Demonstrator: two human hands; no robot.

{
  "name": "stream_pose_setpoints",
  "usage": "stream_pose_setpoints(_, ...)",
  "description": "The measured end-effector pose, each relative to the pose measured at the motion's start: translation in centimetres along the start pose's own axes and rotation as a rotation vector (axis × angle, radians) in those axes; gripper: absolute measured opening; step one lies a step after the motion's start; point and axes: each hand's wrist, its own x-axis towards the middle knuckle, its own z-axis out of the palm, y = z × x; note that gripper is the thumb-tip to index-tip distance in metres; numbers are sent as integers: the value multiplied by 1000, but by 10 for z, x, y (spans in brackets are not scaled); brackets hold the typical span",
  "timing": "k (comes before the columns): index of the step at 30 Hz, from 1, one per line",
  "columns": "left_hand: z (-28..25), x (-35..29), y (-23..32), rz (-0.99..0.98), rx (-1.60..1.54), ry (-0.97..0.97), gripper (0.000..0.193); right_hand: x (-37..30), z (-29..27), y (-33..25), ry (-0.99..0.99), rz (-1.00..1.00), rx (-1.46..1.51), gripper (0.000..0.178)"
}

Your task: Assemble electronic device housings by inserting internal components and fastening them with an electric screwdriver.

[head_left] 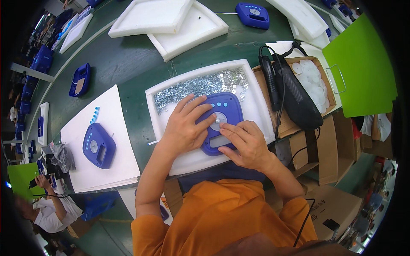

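A blue plastic housing [232, 106] lies in a white foam tray [150, 100], partly over a heap of small shiny metal nuts and washers [192, 87]. It has light blue buttons, a rectangular opening and a pale round disc [219, 117] with a small metal part at its centre. My left hand [185, 126] is closed over the housing's left side, one fingertip reaching the disc. From the right, my right hand [245, 143] touches the disc's lower edge with its fingertips. Its thumb stays apart, near the opening, and no held thing shows in it.
A similar blue housing [99, 145] rests on white sheets [121, 170] at left. To the right are a black mesh pouch [294, 89] and a cardboard box [329, 87] of translucent white discs. White foam trays [188, 40] lie beyond. Another person [57, 209] works at far left.
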Motion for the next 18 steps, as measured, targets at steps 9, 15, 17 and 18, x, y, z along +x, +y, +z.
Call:
stream_pose_setpoints(9, -15, 6, 3, -23, -100, -42, 37, 2, -2, 1, -14, 4, -8, 47)
stream_pose_setpoints(15, -17, 1, 5, -1, -82, -61, 39, 7, -2, 0, 17, -5, 5, 45)
stream_pose_setpoints(17, -15, -7, 3, -11, -67, -28, 41, 8, -2, 0, 28, -11, 11, 44)
stream_pose_setpoints(18, -16, -11, 4, -9, -54, 6, 39, 12, 2, 0, 26, -22, 35, 43)
